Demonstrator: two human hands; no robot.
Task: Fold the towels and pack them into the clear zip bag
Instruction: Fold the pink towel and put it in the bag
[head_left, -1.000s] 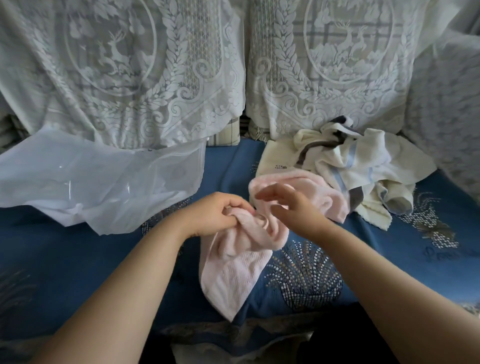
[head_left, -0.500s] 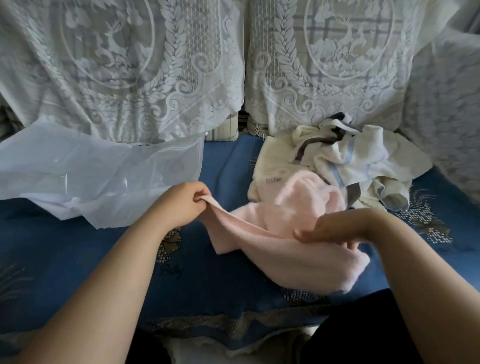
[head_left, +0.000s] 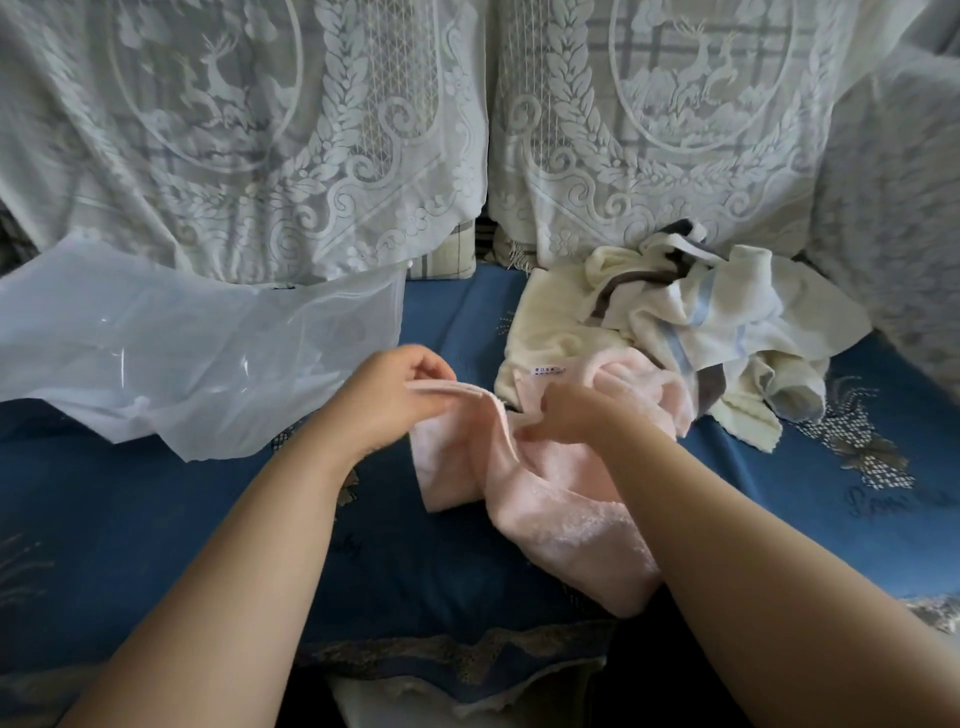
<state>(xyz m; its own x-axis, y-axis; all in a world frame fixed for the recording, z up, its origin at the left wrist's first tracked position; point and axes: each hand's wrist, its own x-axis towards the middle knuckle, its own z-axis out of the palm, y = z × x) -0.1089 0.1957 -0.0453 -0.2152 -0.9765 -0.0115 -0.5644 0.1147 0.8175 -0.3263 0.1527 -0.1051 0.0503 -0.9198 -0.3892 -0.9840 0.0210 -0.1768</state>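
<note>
A pale pink towel (head_left: 566, 509) lies rumpled on the blue sofa seat in front of me. My left hand (head_left: 395, 400) pinches its upper edge between thumb and fingers. My right hand (head_left: 576, 415) grips the same edge a short way to the right, so the cloth sags between and below them. Behind the pink towel sits a heap of cream towels (head_left: 675, 322) with grey and light blue stripes. The clear zip bag (head_left: 171, 353) lies flat and crinkled at the left, apart from both hands.
The blue patterned seat cover (head_left: 156, 519) spreads across the front, with its fringed edge near me. White lace covers (head_left: 249, 135) hang over the sofa back cushions. A lace-draped armrest (head_left: 893, 218) rises at the right.
My hands have come closer together along the pink towel's edge; the right hand moved up and left, and the towel now hangs more bunched under it.
</note>
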